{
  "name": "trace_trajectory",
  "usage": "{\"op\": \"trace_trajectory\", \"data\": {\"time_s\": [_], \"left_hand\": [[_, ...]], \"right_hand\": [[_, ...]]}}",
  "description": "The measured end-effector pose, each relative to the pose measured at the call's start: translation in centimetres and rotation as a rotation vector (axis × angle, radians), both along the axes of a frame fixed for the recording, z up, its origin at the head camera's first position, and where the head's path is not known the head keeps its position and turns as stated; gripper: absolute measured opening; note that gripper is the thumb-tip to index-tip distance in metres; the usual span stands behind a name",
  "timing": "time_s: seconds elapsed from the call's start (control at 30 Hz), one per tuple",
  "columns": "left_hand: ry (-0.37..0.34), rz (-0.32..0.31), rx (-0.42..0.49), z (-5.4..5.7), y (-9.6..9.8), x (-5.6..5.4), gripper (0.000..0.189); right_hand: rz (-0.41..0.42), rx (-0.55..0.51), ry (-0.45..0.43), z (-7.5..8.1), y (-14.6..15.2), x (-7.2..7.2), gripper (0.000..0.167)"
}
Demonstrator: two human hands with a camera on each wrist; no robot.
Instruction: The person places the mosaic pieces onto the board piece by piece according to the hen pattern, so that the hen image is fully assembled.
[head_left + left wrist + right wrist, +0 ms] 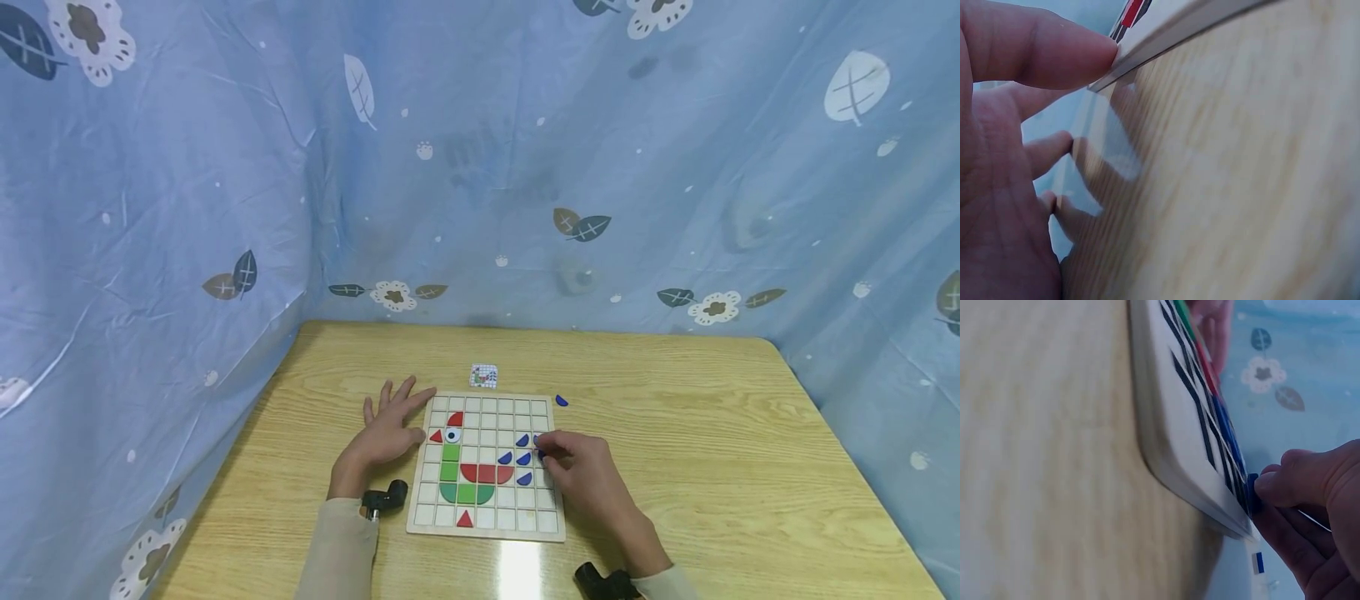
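Note:
A wooden grid board [482,527] lies on the table with coloured pieces laid out like a bird. Green squares [448,472], a red square [487,473], red triangles [465,519] and a round eye piece [452,435] sit in its cells. Several blue half-round pieces [524,479] lie on the right part. My right hand [588,475] is over the board's right edge and pinches a blue half-round piece [1252,494] between thumb and finger. Fingers spread, my left hand [386,432] rests at the left edge, its thumb [1079,53] against the board's side.
Behind the board lies a small picture card [483,376] with a similar grid pattern. One loose blue half-round piece [562,401] is on the table [712,442] by the board's far right corner. A blue patterned curtain [480,167] hangs around the table's back and sides.

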State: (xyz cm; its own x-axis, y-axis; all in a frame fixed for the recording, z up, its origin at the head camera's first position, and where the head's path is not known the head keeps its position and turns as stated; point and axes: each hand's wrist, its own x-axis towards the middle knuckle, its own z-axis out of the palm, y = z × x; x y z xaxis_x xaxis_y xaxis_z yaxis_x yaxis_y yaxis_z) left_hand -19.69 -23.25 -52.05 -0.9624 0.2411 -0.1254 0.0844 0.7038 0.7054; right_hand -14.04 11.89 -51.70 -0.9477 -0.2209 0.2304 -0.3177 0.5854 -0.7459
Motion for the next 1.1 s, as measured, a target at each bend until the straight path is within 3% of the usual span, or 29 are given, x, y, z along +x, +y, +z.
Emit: {"op": "trace_trajectory", "data": {"time_s": [0.33,0.47,0.67,0.9,1.1], "left_hand": [[-0.005,-0.001,-0.011,0.0,0.0,-0.2,0.08],[-0.006,-0.002,-0.004,0.0,0.0,-0.2,0.08],[-0.008,-0.006,-0.007,0.0,0.0,-0.2,0.08],[-0.011,0.0,-0.012,0.1,-0.1,-0.2,0.08],[-0.015,-0.01,-0.009,0.1,-0.1,-0.2,0.08]], "right_hand": [[-0.027,0.168,0.062,0.3,-1.3,0.5,0.028],[-0.015,0.189,0.073,0.3,-1.3,0.5,0.028],[-0.018,0.135,0.067,0.9,-0.3,0.2,0.027],[-0.061,0.079,0.124,1.7,2.2,-1.7,0.029],[-0.087,0.037,0.108,2.0,4.0,-4.1,0.03]]}}
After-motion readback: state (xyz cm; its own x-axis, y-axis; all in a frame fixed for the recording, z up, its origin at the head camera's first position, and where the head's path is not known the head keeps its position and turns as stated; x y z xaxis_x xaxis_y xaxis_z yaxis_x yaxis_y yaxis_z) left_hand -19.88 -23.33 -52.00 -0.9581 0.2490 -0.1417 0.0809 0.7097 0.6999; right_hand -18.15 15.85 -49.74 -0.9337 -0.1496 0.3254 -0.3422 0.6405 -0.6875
